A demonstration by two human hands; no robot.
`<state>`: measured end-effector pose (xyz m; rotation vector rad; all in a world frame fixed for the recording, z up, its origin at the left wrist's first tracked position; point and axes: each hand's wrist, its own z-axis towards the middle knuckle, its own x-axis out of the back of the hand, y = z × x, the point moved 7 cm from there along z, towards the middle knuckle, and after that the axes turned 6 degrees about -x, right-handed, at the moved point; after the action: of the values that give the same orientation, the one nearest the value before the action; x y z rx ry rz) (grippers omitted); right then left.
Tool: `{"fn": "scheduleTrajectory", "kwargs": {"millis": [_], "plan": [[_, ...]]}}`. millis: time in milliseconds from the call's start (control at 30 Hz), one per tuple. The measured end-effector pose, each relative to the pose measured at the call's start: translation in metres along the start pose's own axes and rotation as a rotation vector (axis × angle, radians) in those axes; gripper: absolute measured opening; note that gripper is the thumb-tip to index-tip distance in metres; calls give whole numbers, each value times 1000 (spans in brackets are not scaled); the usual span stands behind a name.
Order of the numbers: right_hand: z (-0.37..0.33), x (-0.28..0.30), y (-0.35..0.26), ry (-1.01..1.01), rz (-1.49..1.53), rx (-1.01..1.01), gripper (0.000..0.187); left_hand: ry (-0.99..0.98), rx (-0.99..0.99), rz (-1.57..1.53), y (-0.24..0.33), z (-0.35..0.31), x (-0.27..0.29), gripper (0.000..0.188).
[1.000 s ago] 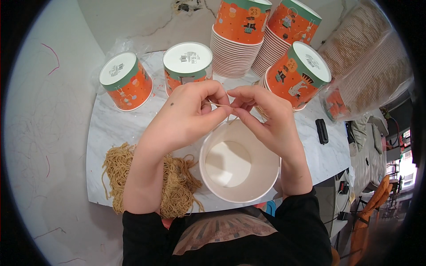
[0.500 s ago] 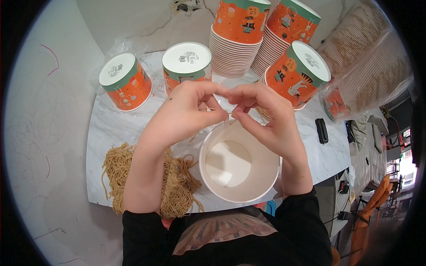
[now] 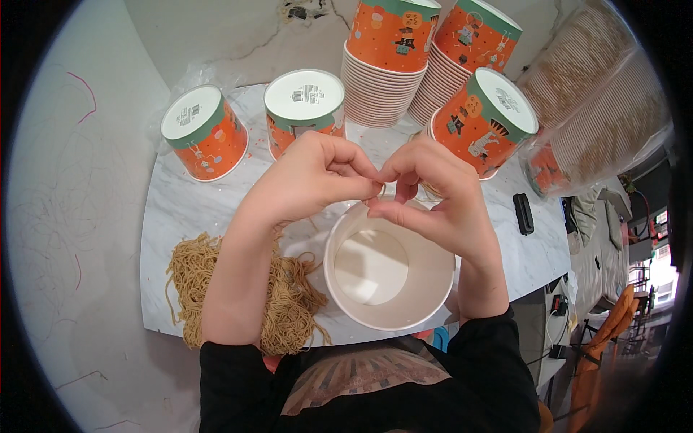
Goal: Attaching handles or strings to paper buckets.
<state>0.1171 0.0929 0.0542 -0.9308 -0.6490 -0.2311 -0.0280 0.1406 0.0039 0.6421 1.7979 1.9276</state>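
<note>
My left hand (image 3: 310, 177) pinches a thin tan strand of yarn (image 3: 382, 190) between thumb and forefinger. At the same spot the forefinger of my right hand (image 3: 444, 198) meets the left fingertips, its thumb lowered apart from that finger; whether it grips the strand is partly hidden. Both hands hover over the far rim of a big white paper bucket (image 3: 429, 278), which stands upright with its inside bare. Beside it on the left, partly behind my left forearm, lies a tangled heap of tan yarn (image 3: 292, 299). Some more strands show behind my hands.
Upturned orange-and-green paper buckets (image 3: 209, 148) stand along the back of the marble-patterned table (image 3: 177, 209). Tall bucket stacks (image 3: 382, 86) rise behind, with plastic-wrapped stacks (image 3: 606, 108) at the right. A small black object (image 3: 523, 213) lies near the right edge. A wall (image 3: 79, 216) borders the left.
My right thumb has dropped away from its forefinger, spreading that hand's grip. The left fingertips have shifted slightly right. The buckets and the yarn heap stay put.
</note>
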Motion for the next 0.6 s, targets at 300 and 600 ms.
{"fn": "scheduleTrajectory", "kwargs": {"millis": [300, 600], "plan": [[-3, -8, 2, 58, -192, -22, 29, 23, 33, -59, -7, 5, 2, 9], [-5, -8, 5, 144, -213, -38, 14, 69, 27, -6, -9, 6, 6, 10]]}}
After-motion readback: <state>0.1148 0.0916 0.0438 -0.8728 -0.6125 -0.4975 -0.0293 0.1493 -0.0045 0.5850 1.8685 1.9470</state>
